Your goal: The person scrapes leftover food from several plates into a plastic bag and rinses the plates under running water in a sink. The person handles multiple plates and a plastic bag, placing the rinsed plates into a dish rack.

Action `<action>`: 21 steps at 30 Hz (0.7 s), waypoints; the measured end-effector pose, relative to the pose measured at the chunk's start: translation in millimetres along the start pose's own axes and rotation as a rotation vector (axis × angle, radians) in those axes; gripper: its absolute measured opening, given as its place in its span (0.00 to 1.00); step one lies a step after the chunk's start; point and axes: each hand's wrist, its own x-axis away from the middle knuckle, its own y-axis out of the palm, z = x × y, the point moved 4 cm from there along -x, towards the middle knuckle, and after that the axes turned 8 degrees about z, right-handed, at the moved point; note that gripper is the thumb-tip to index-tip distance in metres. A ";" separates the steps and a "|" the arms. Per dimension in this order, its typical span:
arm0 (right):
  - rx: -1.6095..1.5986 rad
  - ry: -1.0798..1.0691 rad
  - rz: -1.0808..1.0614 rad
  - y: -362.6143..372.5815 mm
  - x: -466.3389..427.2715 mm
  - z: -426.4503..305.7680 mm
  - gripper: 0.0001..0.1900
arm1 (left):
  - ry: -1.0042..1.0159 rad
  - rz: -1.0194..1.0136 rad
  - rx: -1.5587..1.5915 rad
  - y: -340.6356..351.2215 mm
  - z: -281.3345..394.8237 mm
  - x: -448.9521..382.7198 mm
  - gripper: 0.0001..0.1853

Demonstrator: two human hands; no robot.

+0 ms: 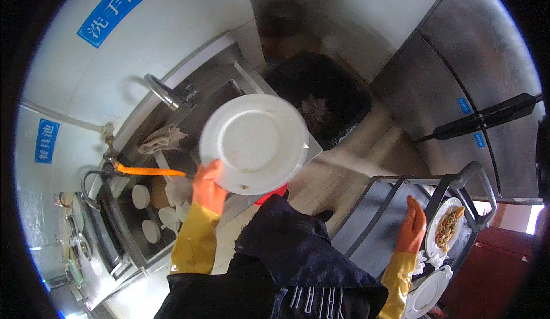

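Observation:
My left hand [209, 186], in an orange and yellow rubber glove, grips a white plate [258, 140] by its near left rim. A few small food spots mark the plate's upper face. My right hand [410, 228], gloved the same way, is over the grey utility cart [378, 211] with nothing visible in it. Beside that hand, on the cart, sits a white plate of food scraps [429, 237]. Crumpled tissues [436, 259] and another white plate [426, 295] lie nearer to me on the cart.
A black bin [279, 72] stands on the floor past the sink's end. The steel sink [146, 259] at left holds several white dishes [151, 231]. A curved faucet [165, 93], a cloth [163, 139] and an orange hose [148, 171] are at the counter. Steel cabinet doors [464, 52] rise at right.

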 end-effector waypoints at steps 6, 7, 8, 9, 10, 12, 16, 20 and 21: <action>-0.051 0.056 -0.100 51.7 11.9 -27.3 0.18 | -0.022 0.004 -0.314 -51.3 -140.2 -9.1 0.12; -0.010 0.082 -0.093 56.2 14.2 -30.8 0.18 | -0.215 0.071 -0.005 -50.4 -167.1 -5.0 0.13; -0.005 0.093 -0.093 60.2 17.3 -35.7 0.18 | -0.417 0.133 0.285 -47.3 -193.8 1.5 0.14; -0.016 0.135 -0.081 63.2 20.4 -39.6 0.18 | -0.510 0.155 0.367 -44.0 -217.1 5.6 0.14; -0.074 0.153 -0.082 64.6 24.3 -45.5 0.19 | -0.463 0.129 0.209 -43.6 -234.4 13.0 0.15; -0.030 0.245 -0.111 69.5 31.0 -52.8 0.19 | -0.440 0.091 0.074 -41.0 -270.1 25.3 0.15; -0.058 0.314 -0.051 68.3 47.4 -65.7 0.18 | -0.372 -0.070 -0.061 -37.4 -338.0 41.9 0.16; 0.003 0.366 -0.001 63.7 62.8 -60.8 0.17 | -0.327 -0.159 -0.085 -44.3 -395.0 47.0 0.17; -0.005 0.401 0.005 62.4 67.1 -55.3 0.17 | -0.524 -0.149 0.074 -42.4 -412.4 45.2 0.18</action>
